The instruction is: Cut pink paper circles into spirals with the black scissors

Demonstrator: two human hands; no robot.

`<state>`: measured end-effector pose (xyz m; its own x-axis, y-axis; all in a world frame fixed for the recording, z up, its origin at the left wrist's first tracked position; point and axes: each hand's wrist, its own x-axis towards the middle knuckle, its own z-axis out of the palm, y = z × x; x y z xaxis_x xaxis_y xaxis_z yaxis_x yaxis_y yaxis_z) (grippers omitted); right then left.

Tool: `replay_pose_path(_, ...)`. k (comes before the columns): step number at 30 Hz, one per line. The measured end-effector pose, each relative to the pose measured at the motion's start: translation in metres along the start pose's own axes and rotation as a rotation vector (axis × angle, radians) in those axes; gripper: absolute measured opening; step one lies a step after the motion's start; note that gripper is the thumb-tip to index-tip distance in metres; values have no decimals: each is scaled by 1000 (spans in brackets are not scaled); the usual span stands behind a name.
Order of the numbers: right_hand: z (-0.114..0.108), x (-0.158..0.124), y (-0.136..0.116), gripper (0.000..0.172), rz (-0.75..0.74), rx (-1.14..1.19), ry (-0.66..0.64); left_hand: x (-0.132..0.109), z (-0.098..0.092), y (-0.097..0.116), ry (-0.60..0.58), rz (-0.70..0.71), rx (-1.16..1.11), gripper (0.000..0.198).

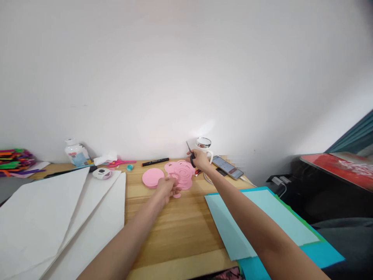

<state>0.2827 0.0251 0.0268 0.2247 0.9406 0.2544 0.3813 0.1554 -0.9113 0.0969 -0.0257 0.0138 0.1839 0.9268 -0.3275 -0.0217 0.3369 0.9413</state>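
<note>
My right hand [201,160] is closed round a pair of dark-handled scissors [192,155], blades pointing up toward the wall. It is just in front of a white mug [203,143] with a shiny rim. My left hand [166,188] has its fingers bent on a pink paper piece [176,195], part of which shows below the fingertips. Behind that hand lies a loose heap of pink paper cutouts [184,173] with curved openings. Left of the heap is a stack of pink paper circles [151,177].
White sheets [107,206] cover the left side, with a correction-tape-like dispenser [102,173] on them. Behind are pink scissors [124,162], a black marker [155,161] and a white bottle [77,153]. A phone [229,167] and blue-green sheets [262,217] lie at right.
</note>
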Motion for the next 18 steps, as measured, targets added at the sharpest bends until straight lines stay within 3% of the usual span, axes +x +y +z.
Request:
replay_pose_path(6, 15, -19, 7, 26, 26, 45, -219, 11, -16, 8, 90, 286, 487, 27)
replay_pose_path(10, 20, -26, 13, 29, 61, 83, -278, 25, -16, 14, 157, 336, 700, 7)
replay_pose_path(12, 18, -27, 17, 31, 64, 83, -261, 27, -17, 13, 178, 336, 757, 18)
replay_pose_path(15, 13, -29, 21, 30, 53, 57, -243, 21, -22, 9, 100, 342, 817, 29)
replay_pose_path(18, 12, -33, 23, 27, 17, 9, -261, 9, -27, 3, -1, 406, 878, 17)
